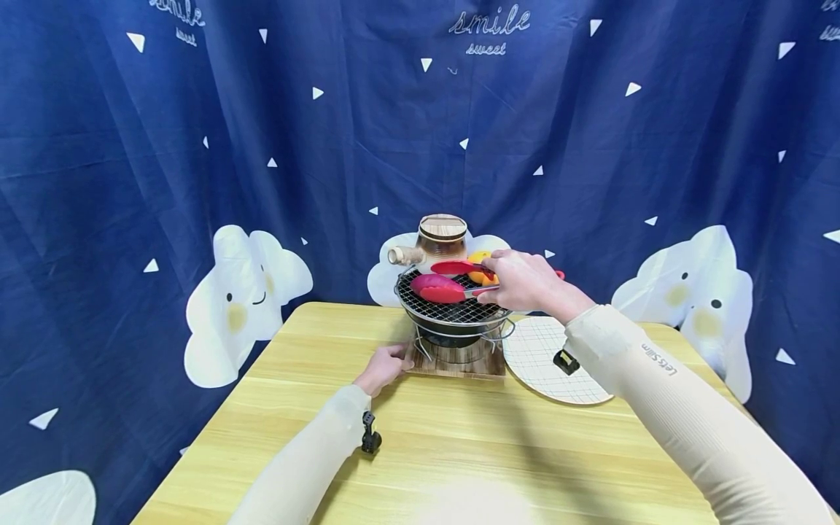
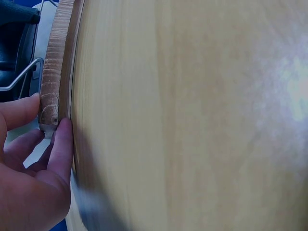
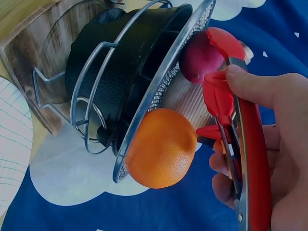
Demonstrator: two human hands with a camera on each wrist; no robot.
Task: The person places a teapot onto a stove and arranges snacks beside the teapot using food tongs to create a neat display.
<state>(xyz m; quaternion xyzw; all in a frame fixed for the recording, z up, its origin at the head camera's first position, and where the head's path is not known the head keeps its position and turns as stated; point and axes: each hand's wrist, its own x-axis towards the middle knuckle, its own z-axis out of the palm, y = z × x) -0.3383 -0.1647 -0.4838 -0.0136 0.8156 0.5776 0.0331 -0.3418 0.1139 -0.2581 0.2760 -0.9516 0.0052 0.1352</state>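
Red-handled metal tongs (image 3: 255, 163) are gripped in my right hand (image 1: 525, 281), their red tips spread apart. Those tips overlap an oblong purple vegetable (image 1: 429, 284) on the round wire grill (image 1: 453, 310); I cannot tell whether they squeeze it. An orange (image 3: 161, 147) sits near the grill's rim, and a yellow fruit (image 1: 477, 258) is partly hidden behind my right hand. Under the black grill bowl (image 3: 120, 62) lies a wooden board (image 1: 453, 370). At its left front corner my left hand (image 1: 386, 368) pinches the board edge, thumb above and fingers below.
Behind the grill stands a side-handled pot (image 1: 441, 244) with a wooden lid. A round white gridded mat (image 1: 547, 364) lies on the table (image 1: 420, 437) to the right of the board. A blue curtain (image 1: 367, 131) hangs close behind the table.
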